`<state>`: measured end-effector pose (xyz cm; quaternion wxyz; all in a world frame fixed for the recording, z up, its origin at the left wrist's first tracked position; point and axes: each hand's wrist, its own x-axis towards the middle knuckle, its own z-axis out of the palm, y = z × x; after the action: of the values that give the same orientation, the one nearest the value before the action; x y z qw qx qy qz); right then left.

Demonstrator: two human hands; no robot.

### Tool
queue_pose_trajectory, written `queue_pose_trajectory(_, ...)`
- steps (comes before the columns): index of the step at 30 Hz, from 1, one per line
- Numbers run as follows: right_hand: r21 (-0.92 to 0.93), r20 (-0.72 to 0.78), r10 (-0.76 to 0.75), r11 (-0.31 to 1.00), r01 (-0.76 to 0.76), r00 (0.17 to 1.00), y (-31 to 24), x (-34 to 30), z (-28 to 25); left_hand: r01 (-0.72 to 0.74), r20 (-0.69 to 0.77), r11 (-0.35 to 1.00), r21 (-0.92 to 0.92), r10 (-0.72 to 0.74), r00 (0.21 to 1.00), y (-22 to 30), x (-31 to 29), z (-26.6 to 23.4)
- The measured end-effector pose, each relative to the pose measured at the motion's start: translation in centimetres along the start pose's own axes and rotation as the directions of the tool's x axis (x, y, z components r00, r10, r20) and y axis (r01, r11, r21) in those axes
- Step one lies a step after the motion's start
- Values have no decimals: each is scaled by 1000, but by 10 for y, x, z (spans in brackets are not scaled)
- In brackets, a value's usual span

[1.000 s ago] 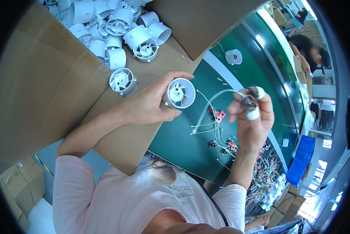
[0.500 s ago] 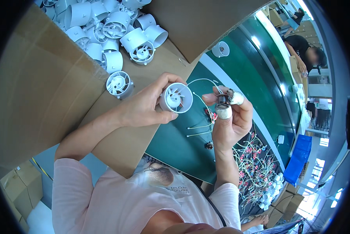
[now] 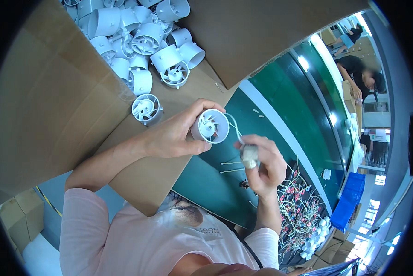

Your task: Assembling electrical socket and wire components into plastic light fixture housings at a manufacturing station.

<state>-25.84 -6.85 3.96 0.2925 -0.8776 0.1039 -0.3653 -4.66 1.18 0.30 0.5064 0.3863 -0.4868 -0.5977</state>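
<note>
My left hand (image 3: 172, 137) grips a white cylindrical fan housing (image 3: 198, 130) by its side, its open end with the vanes and hub turned upward. From the housing's far rim a thin white cable (image 3: 237, 130) curves down to my right hand (image 3: 265, 164). The right fingers, wrapped in pale coverings, are pinched together and blurred by motion. They close around the small dark motor seen there a moment earlier; the fingers now hide it. On the green surface below lie white cable ends (image 3: 232, 171) and another small motor (image 3: 244, 184).
An open cardboard box (image 3: 54, 92) holds several white fan housings (image 3: 149, 39); one housing (image 3: 146, 109) sits apart on its flap. Rightward are a heap of wired motors (image 3: 301, 207), a green conveyor belt (image 3: 280, 78) and a blue bin (image 3: 348, 202). A co-worker (image 3: 356, 76) bends beyond the belt.
My right hand has moved left and down, closer to the housing, and turned so the motor is hidden. The cable loop has tightened. The view has shifted slightly, and a housing on the belt is out of sight.
</note>
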Motion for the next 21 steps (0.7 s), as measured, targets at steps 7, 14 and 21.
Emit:
queue_pose_trajectory(7,143,452,231,935,-325,862,-14,18,-28,-144,26,900,412,147,989,3,0,2)
queue_pose_trajectory(14,90,327,403,887,-453,855,-24,36,-6,-268,86,572,775,325,942,13,-4,11)
queue_pose_trajectory(21,-133,67,349,931,-339,935,-29,28,22,-282,-53,735,616,396,917,11,-6,14)
